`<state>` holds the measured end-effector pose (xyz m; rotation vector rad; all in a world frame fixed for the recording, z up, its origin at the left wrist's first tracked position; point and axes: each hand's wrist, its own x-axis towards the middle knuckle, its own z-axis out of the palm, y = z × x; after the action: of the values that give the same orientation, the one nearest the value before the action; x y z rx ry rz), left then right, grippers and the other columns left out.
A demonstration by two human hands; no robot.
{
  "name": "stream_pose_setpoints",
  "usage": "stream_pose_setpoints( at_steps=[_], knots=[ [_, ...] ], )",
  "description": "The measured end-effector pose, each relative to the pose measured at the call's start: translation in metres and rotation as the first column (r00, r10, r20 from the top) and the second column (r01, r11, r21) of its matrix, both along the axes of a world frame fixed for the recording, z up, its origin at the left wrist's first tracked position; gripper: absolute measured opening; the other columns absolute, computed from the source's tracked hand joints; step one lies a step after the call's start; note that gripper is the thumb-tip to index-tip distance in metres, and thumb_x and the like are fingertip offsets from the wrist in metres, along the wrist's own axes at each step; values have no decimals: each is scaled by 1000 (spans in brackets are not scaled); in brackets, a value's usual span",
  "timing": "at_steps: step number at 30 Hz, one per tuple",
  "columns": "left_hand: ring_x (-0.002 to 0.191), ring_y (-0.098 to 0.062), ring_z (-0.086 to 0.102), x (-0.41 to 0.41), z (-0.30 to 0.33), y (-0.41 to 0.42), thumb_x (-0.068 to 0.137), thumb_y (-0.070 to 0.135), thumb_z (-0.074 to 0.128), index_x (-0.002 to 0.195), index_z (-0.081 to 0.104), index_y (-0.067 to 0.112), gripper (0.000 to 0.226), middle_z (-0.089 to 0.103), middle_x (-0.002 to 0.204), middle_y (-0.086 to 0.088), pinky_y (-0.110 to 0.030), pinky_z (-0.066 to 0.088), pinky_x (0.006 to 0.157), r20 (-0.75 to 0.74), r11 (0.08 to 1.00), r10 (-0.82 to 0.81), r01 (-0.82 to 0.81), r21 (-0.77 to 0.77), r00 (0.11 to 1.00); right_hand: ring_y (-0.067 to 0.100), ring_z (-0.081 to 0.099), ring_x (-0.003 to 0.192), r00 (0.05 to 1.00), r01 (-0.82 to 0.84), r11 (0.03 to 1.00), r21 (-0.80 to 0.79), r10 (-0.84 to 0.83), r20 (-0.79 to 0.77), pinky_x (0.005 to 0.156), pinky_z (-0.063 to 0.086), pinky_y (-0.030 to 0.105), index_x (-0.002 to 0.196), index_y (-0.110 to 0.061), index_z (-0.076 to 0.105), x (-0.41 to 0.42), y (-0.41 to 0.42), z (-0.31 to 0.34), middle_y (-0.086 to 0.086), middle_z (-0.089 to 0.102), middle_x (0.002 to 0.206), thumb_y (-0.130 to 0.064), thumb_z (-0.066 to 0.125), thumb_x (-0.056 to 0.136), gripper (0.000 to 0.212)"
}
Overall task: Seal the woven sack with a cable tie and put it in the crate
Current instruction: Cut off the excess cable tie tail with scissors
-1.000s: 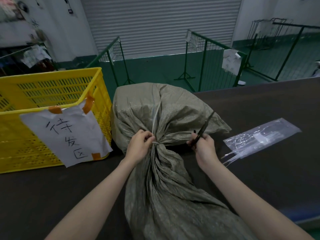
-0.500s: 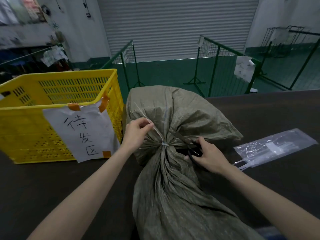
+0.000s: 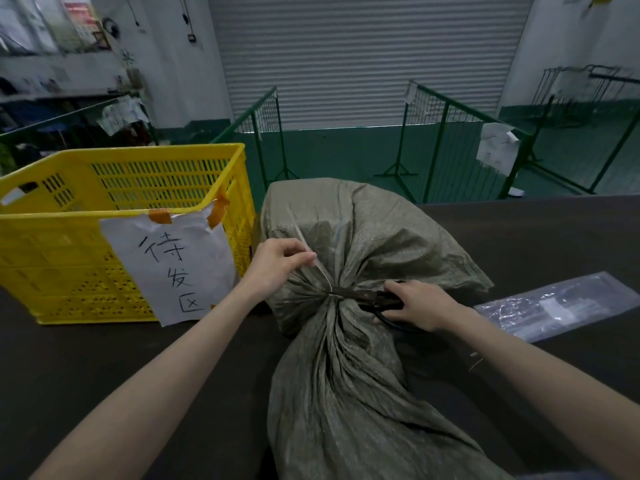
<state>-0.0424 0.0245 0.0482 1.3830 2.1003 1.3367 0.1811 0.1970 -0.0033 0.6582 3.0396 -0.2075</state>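
- The woven sack (image 3: pixel 346 375) is lying on the dark table (image 3: pixel 536 244), its neck gathered and cinched by the cable tie (image 3: pixel 331 295); the bunched mouth is fanning out beyond the tie, just beside the yellow crate (image 3: pixel 114 216).
- The tie's loose tail (image 3: pixel 304 247) is running up and to the left from the cinch, and the left hand (image 3: pixel 277 263) is pinching it closed between thumb and fingertips, holding it taut.
- The right hand (image 3: pixel 420 304) is curled around the dark handles of the scissors (image 3: pixel 363 296), whose blades are lying flat across the neck with their tips at the tie; whether the blades are parted or closed cannot be told.
- This is reading as the trimming step: the tail is best kept straight and tense so the blades are meeting only plastic.
- The cut is best made close to the tie's head, blades angled away from the fabric, since a nick in the weave or in the loop itself would undo the seal.
- The crate is standing open and near, a paper label (image 3: pixel 173 265) taped to its front; a clear plastic packet (image 3: pixel 561 306) is lying well apart on the right.
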Motion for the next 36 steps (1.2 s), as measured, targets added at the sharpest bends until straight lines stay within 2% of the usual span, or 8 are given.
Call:
stream_pose_setpoints(
  at_steps=[5,8,12,17,20,25,30,36],
  knots=[
    [79,-21,67,2,3,-1,84,23,68,69,74,19,16,74,75,-1,-42,53,80,-21,1000,-23,23,8,1000,29,59,94,998,-49,997,62,46,51,67,41,36,100,-22,45,-6,1,0,6,62,99,-65,49,82,47],
    [77,-24,67,1,3,-1,84,23,68,70,74,17,17,74,74,-4,-44,54,79,-6,1000,-14,14,16,1000,30,60,94,997,-59,993,107,53,62,68,43,37,103,-23,45,-7,1,-2,8,63,101,-62,46,85,43],
    [77,-27,67,1,1,-1,85,24,68,70,74,17,17,74,74,-7,-45,54,79,21,999,6,-6,34,1000,31,59,100,997,-68,983,173,62,41,69,40,35,114,-19,46,-4,-4,-11,10,64,105,-63,43,86,52],
    [67,-13,62,1,0,1,85,21,68,69,73,18,16,74,74,-6,-40,52,75,30,998,18,-20,54,999,32,59,100,995,-90,965,245,75,68,72,42,37,110,-12,49,-4,-10,-13,12,65,107,-58,40,90,51],
    [67,-10,60,1,-1,2,85,22,68,69,73,20,17,74,73,-6,-39,51,73,42,998,16,-19,55,999,33,60,99,993,-103,953,286,83,82,71,41,37,109,-10,50,-2,-14,-12,12,65,106,-55,39,91,50],
    [68,-11,60,1,-5,5,85,22,67,66,70,22,19,72,75,-11,-37,50,73,39,997,43,-46,69,998,35,61,98,991,-103,951,292,73,112,66,35,35,111,-9,50,0,-18,-14,16,65,104,-53,37,93,50],
    [74,-13,67,-7,-7,2,87,20,65,72,72,17,16,74,74,-2,-38,54,81,80,991,80,-88,96,994,35,62,97,994,-81,950,301,53,100,66,36,36,109,-11,49,9,-17,-19,13,67,101,-56,35,92,49],
    [74,-15,65,-6,-20,-2,86,23,64,68,71,25,19,73,76,-4,-39,52,79,206,972,149,-182,147,967,33,64,87,998,65,978,199,-61,-25,63,43,39,103,-13,48,29,-15,-36,10,68,89,-58,37,91,48]
  ],
)
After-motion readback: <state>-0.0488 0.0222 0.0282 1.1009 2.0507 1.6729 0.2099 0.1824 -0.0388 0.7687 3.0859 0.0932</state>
